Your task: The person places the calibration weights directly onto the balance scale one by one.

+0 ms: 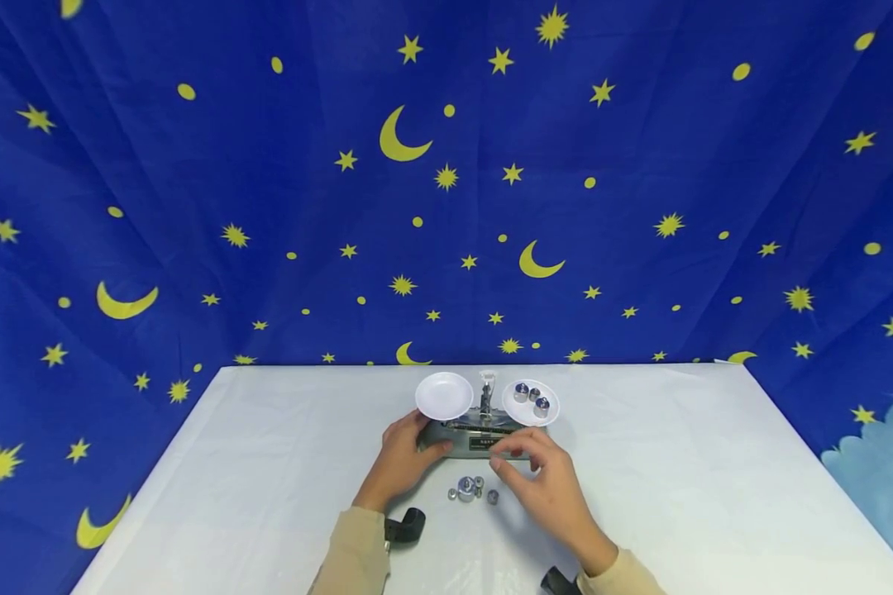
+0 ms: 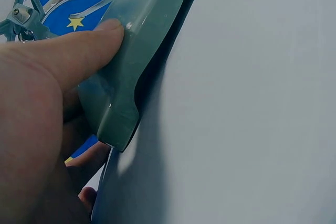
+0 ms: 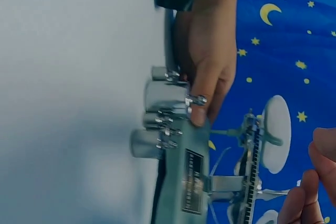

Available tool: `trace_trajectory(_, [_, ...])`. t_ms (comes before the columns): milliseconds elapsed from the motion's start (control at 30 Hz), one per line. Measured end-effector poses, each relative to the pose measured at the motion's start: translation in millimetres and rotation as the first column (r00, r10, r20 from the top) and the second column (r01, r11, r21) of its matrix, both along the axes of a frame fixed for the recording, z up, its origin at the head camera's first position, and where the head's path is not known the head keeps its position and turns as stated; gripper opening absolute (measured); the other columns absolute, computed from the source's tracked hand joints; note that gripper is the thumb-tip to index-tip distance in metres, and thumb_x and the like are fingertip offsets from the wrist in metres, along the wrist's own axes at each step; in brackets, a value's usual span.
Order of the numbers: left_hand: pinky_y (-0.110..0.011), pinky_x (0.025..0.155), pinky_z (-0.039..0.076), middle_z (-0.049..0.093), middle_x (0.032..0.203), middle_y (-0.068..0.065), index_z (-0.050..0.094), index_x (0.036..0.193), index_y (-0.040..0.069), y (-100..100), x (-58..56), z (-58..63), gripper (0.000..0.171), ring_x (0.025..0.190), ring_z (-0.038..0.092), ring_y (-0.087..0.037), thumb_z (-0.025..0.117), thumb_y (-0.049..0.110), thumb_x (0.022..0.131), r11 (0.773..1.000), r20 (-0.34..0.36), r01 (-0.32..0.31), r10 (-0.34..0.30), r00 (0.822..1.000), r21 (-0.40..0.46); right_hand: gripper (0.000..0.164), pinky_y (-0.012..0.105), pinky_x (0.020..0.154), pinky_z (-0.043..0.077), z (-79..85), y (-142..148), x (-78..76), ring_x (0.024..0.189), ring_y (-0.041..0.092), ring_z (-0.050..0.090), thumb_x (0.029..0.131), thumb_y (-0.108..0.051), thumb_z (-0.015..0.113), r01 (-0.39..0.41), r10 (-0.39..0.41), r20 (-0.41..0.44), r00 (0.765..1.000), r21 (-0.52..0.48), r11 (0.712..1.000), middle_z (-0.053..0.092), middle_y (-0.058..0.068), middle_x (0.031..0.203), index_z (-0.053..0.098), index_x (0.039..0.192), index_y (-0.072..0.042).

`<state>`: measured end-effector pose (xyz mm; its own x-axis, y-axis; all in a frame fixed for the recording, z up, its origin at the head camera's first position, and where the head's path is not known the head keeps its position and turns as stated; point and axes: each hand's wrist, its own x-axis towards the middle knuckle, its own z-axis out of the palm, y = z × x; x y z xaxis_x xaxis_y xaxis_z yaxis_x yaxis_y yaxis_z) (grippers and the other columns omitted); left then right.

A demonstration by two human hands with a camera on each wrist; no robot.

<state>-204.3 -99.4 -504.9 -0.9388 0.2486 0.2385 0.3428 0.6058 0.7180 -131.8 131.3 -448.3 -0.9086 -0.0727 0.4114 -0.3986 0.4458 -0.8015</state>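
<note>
A grey-green balance scale [image 1: 454, 449] stands on the table. My left hand [image 1: 398, 463] grips the left end of its base; the left wrist view shows the thumb [image 2: 100, 43] pressed on the front face of the base [image 2: 152, 30]. The left pan [image 1: 444, 396] is bare. On the right pan [image 1: 516, 411] stand three metal weights [image 1: 521, 393]. My right hand [image 1: 546, 483] hovers before the base's right half, fingers loosely bent, with nothing visible between the fingertips. A large weight [image 1: 466, 489] and several smaller ones [image 1: 493, 497] stand in front of the scale.
The white table [image 1: 268, 479] reaches back to a blue curtain [image 1: 305, 190] with yellow stars and moons. Black pieces of wrist gear [image 1: 409, 525] show by both wrists.
</note>
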Motion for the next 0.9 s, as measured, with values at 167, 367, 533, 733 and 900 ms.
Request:
trace_trajectory(167, [-0.061, 0.115, 0.024, 0.054, 0.145, -0.017, 0.055, 0.142, 0.002, 0.1, 0.8, 0.5, 0.064, 0.137, 0.047, -0.034, 0.075, 0.032, 0.089, 1.0, -0.003, -0.007, 0.007, 1.0, 0.004, 0.018, 0.03, 0.069, 0.045, -6.2, -0.7, 3.2, 0.083, 0.015, 0.058, 0.082, -0.008, 0.081, -0.024, 0.025, 0.061, 0.998, -0.018, 1.0, 0.065, -0.015, 0.09, 0.077, 0.093, -0.023])
trace_trajectory(367, [-0.061, 0.114, 0.026, 0.055, 0.145, -0.018, 0.056, 0.142, 0.002, -0.2, 1.0, 0.3, 0.063, 0.136, 0.048, -0.035, 0.075, 0.032, 0.089, 1.0, -0.015, -0.009, 0.009, 1.0, -0.006, 0.018, 0.026, 0.069, 0.044, -12.2, -1.9, 3.9, 0.082, 0.013, 0.058, 0.083, -0.009, 0.08, -0.046, 0.047, 0.104, 0.993, -0.008, 0.999, 0.064, -0.015, 0.088, 0.076, 0.092, -0.024])
trace_trajectory(533, [-0.06, 0.115, 0.025, 0.054, 0.145, -0.017, 0.055, 0.142, 0.002, 0.3, 1.3, 0.2, 0.064, 0.136, 0.048, -0.035, 0.076, 0.031, 0.089, 1.0, -0.008, -0.012, 0.012, 1.0, -0.002, 0.018, 0.025, 0.069, 0.043, -17.4, -0.8, 3.3, 0.082, 0.012, 0.058, 0.083, -0.009, 0.08, -0.043, 0.043, 0.147, 0.988, -0.006, 0.999, 0.064, -0.015, 0.087, 0.076, 0.092, -0.024])
trace_trajectory(733, [-0.06, 0.115, 0.024, 0.054, 0.146, -0.017, 0.055, 0.142, 0.002, 1.5, 1.5, 1.8, 0.064, 0.137, 0.047, -0.034, 0.076, 0.03, 0.089, 1.0, -0.006, -0.008, 0.008, 1.0, -0.001, 0.017, 0.023, 0.069, 0.043, -22.7, 2.0, 1.9, 0.081, 0.01, 0.058, 0.082, -0.009, 0.08, -0.039, 0.042, 0.203, 0.978, -0.021, 0.999, 0.063, -0.012, 0.086, 0.076, 0.091, -0.023])
trace_trajectory(900, [-0.061, 0.114, 0.025, 0.055, 0.145, -0.016, 0.056, 0.142, 0.002, 1.5, 0.6, 2.0, 0.064, 0.136, 0.048, -0.034, 0.076, 0.031, 0.089, 1.0, -0.015, -0.009, 0.009, 1.0, -0.003, 0.012, 0.021, 0.07, 0.044, -22.6, 2.6, 1.3, 0.081, 0.008, 0.056, 0.083, -0.01, 0.079, -0.061, 0.074, 0.267, 0.961, -0.056, 0.997, 0.063, -0.006, 0.085, 0.077, 0.094, -0.017])
